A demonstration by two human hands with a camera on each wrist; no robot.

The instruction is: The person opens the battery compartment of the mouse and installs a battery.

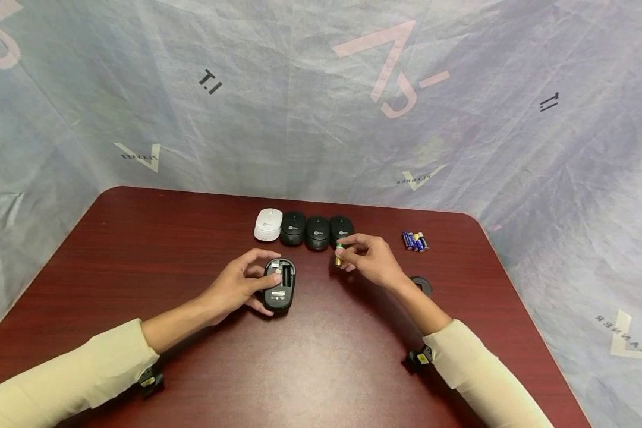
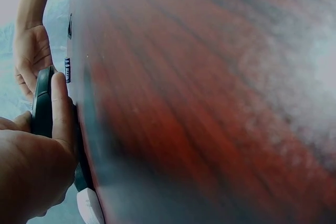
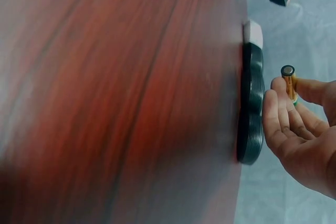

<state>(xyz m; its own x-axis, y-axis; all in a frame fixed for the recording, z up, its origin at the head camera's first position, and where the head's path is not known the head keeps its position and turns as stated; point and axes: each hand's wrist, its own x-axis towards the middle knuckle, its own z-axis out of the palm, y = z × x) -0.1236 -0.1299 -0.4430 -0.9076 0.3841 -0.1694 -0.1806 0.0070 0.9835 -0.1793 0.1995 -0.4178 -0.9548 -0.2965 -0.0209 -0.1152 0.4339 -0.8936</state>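
Observation:
In the head view my left hand (image 1: 241, 280) grips a black computer mouse (image 1: 279, 295), its underside facing up and the battery slot uncovered. The left wrist view has the same mouse (image 2: 43, 103) edge-on between my thumb and fingers. My right hand (image 1: 371, 260) pinches a gold and green battery (image 1: 339, 255) between thumb and fingertips, held upright. In the right wrist view one end of this battery (image 3: 289, 80) faces the camera. Battery and mouse are apart, with the battery to the right. The slot looks dark; its inside is hard to make out.
Behind the hands stand a white mouse (image 1: 268, 224) and three black mice (image 1: 293, 228) in a row. Several blue batteries (image 1: 414, 241) lie at the back right. A round black object (image 1: 422, 285) is partly hidden by my right forearm. A printed cloth (image 1: 299, 107) hangs behind the table (image 1: 192, 226).

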